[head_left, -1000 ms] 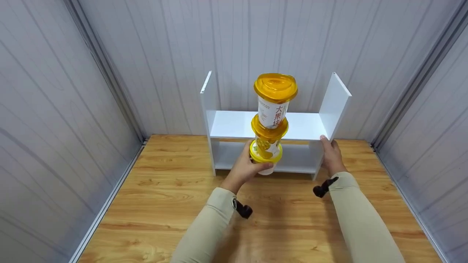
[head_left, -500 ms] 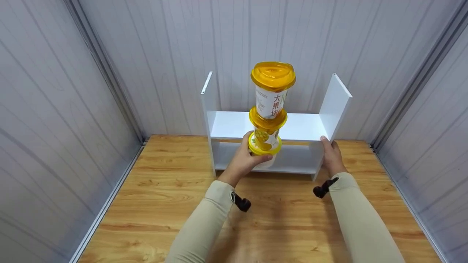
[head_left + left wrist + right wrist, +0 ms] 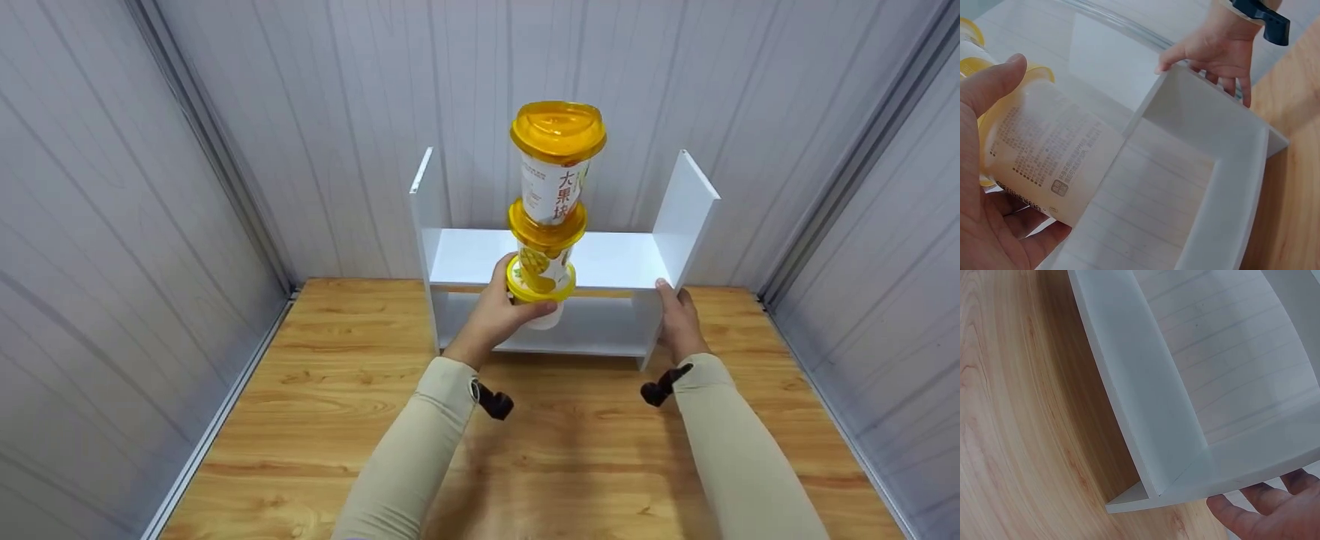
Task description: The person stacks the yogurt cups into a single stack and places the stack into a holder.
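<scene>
My left hand (image 3: 504, 311) grips the lowest cup of a stack of three yellow-lidded cups (image 3: 553, 191), held upright in front of the white two-tier shelf (image 3: 622, 259). The stack's base hangs level with the upper board's front edge, and its top lid (image 3: 558, 131) rises above the shelf's side panels. In the left wrist view my thumb and fingers wrap the printed bottom cup (image 3: 1044, 163). My right hand (image 3: 679, 315) holds the front edge of the shelf's right side panel (image 3: 1202, 124), thumb on the inner side and fingers on the outer side (image 3: 1235, 84).
The shelf stands at the back of a wooden table (image 3: 570, 450), against grey panelled walls (image 3: 112, 225) that close in on the left, back and right. The right wrist view shows the shelf's corner (image 3: 1145, 382) meeting the table (image 3: 1010, 410).
My left hand has raised the cup stack and carried it a little further toward the shelf. The right hand has stayed on the side panel.
</scene>
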Demonstrator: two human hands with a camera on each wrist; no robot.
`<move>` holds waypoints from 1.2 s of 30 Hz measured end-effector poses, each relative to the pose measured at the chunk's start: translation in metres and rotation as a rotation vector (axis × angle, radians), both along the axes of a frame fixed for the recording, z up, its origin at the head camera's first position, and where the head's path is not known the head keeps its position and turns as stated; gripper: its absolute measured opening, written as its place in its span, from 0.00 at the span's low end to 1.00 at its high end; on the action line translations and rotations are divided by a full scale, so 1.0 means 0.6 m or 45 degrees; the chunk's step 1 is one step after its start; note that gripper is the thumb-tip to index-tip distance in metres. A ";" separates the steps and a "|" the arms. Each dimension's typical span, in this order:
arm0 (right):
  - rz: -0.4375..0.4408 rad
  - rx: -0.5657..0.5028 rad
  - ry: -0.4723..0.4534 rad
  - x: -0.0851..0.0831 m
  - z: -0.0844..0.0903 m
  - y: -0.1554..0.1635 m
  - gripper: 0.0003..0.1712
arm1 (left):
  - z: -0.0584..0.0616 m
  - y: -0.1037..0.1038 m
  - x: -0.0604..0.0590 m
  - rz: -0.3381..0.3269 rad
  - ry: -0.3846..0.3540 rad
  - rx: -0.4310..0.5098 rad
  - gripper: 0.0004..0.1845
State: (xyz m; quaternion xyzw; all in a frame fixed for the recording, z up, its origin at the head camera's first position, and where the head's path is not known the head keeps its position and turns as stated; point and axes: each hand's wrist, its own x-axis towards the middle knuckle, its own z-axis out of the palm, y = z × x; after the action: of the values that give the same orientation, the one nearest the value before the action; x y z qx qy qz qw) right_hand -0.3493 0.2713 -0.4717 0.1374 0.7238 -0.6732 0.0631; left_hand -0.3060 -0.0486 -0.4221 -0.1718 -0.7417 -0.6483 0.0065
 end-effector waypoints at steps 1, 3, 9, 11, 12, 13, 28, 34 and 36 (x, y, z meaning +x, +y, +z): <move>0.002 -0.004 -0.002 -0.001 0.000 0.001 0.54 | 0.002 -0.001 -0.001 0.007 0.007 -0.011 0.52; 0.004 -0.008 -0.007 -0.002 0.000 0.002 0.54 | 0.006 -0.002 -0.004 0.010 0.020 -0.022 0.51; 0.003 0.013 -0.003 -0.005 -0.007 0.004 0.57 | 0.020 -0.001 -0.008 0.037 0.010 -0.072 0.53; 0.002 0.019 -0.005 -0.006 -0.008 0.004 0.57 | 0.024 0.000 -0.009 0.050 -0.004 -0.090 0.53; 0.003 0.016 -0.003 -0.006 -0.008 0.004 0.57 | 0.025 0.001 -0.010 0.056 -0.007 -0.097 0.53; 0.001 0.012 -0.003 -0.006 -0.009 0.004 0.57 | 0.026 0.002 -0.011 0.058 -0.009 -0.102 0.53; -0.006 -0.027 0.002 -0.003 -0.005 0.002 0.53 | 0.033 0.008 -0.027 0.052 -0.005 -0.093 0.53; -0.013 -0.002 -0.005 -0.007 -0.013 0.002 0.56 | 0.034 0.006 -0.033 0.043 0.021 -0.084 0.53; -0.013 0.003 -0.004 -0.007 -0.015 0.001 0.56 | 0.034 0.005 -0.033 0.046 0.020 -0.087 0.53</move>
State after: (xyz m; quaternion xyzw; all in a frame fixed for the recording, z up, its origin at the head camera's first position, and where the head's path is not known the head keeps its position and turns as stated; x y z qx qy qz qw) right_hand -0.3537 0.2721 -0.4806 0.1422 0.7240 -0.6723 0.0609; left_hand -0.3260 -0.0455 -0.4019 -0.1637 -0.7662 -0.6211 0.0181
